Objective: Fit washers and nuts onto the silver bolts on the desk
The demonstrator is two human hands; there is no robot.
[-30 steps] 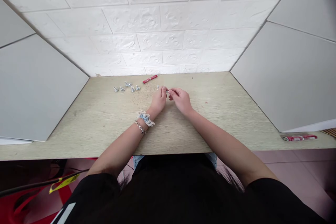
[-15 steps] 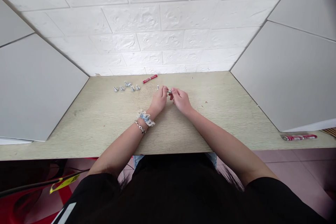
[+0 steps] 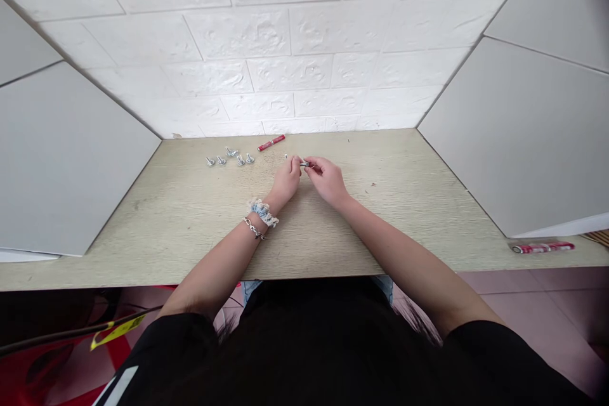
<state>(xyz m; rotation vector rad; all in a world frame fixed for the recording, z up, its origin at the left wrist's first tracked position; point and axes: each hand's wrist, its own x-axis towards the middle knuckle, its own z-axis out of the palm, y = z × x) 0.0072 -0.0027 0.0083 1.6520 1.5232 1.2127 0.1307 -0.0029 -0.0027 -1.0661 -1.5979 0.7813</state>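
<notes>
My left hand and my right hand meet over the middle of the wooden table, fingertips pinched together on a small metal screw held between them. A tiny metal piece lies on the table just beyond my left fingers. On my left wrist sit a blue scrunchie and a chain bracelet. Several more small metal screws lie in a loose row to the far left of my hands.
A red pen-like stick lies near the back wall. Grey panels flank both sides, the right panel too. A red-and-white item lies at the table's front right edge. White brick wall behind.
My hands have stayed together at the same spot, with only small finger shifts on the metal screw; my right hand has edged slightly forward.
</notes>
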